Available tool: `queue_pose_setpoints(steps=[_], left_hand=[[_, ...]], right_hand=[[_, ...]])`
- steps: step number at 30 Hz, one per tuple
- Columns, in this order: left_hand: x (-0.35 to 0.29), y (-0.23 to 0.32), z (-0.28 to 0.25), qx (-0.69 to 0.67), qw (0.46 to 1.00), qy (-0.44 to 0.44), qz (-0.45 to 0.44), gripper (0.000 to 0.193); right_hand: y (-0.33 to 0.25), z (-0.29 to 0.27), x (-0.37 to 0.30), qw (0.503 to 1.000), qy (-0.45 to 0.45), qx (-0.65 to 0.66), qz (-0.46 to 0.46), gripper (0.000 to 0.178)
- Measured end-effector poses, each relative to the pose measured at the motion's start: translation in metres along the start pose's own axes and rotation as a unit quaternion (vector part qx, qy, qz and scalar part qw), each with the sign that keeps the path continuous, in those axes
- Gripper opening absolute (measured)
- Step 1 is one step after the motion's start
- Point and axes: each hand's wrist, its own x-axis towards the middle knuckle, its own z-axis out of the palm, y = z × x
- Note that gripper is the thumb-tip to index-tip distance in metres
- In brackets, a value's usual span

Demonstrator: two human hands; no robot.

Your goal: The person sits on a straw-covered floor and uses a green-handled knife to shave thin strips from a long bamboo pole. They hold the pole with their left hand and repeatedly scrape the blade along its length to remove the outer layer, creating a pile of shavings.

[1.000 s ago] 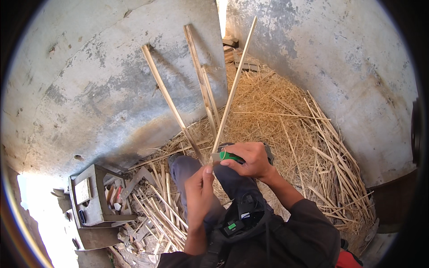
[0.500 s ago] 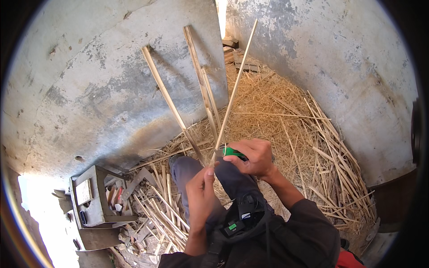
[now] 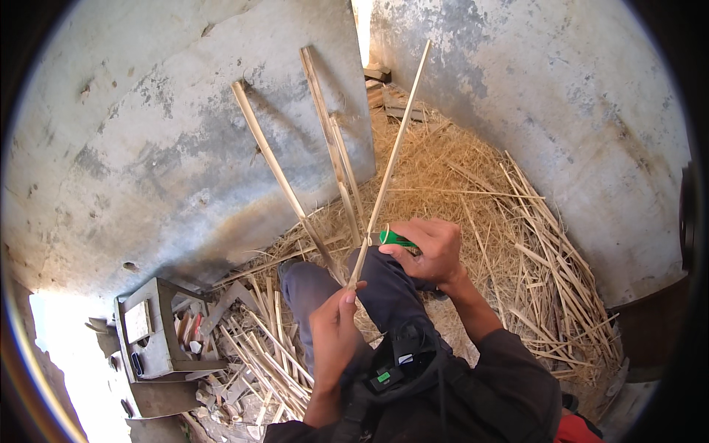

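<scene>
In my closed left hand (image 3: pixel 334 325), the thumb and fingers pinch the lower end of a long, thin, pale wooden strip (image 3: pixel 391 164). The strip slants up and away to the right, its far end high against the wall. Wrapped around a green-handled knife (image 3: pixel 394 238) is my right hand (image 3: pixel 433 252), just right of the strip. The short blade points left and meets the strip above my left hand, where a small curl of wood shows. Both hands are over my dark-trousered legs (image 3: pixel 377 295).
Several wooden pieces, one a long stick (image 3: pixel 266 148), lean on the left wall panel (image 3: pixel 177 133). Shavings (image 3: pixel 436 170) cover the floor ahead. Bundles of strips (image 3: pixel 561 273) lie right, and more strips (image 3: pixel 273 362) left. A small wooden box (image 3: pixel 166 362) holding odds and ends stands left.
My right hand with the knife has moved slightly up and to the right along the strip, away from my left hand. The strip's lower end has shifted a little right and down.
</scene>
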Motion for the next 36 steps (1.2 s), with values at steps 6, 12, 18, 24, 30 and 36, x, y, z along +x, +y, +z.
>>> queue_pose_setpoints(steps=[6,12,18,24,30,36], left_hand=[[-0.011,-0.006,-0.004,0.008,0.999,-0.028,-0.023,0.030],[-0.019,-0.013,-0.010,0.015,0.999,-0.034,-0.039,0.030],[-0.032,-0.025,-0.013,0.033,0.999,-0.030,-0.022,0.031],[-0.062,-0.052,-0.033,0.060,0.992,-0.081,-0.074,0.037],[-0.056,-0.058,-0.064,-0.101,0.958,-0.131,-0.234,0.048],[-0.024,-0.051,-0.045,-0.168,0.940,-0.165,-0.246,0.050]], right_hand=[[0.026,-0.003,0.013,0.995,0.046,-0.004,0.087,0.033],[0.054,-0.006,0.026,0.989,0.022,-0.054,0.139,0.038],[0.104,-0.002,0.040,0.988,0.052,-0.090,0.116,0.042],[0.213,-0.042,0.056,0.901,0.067,-0.207,0.375,0.060],[0.266,-0.075,0.008,0.859,-0.088,-0.194,0.465,0.066],[0.198,-0.025,-0.049,0.891,-0.100,0.096,0.432,0.054]])
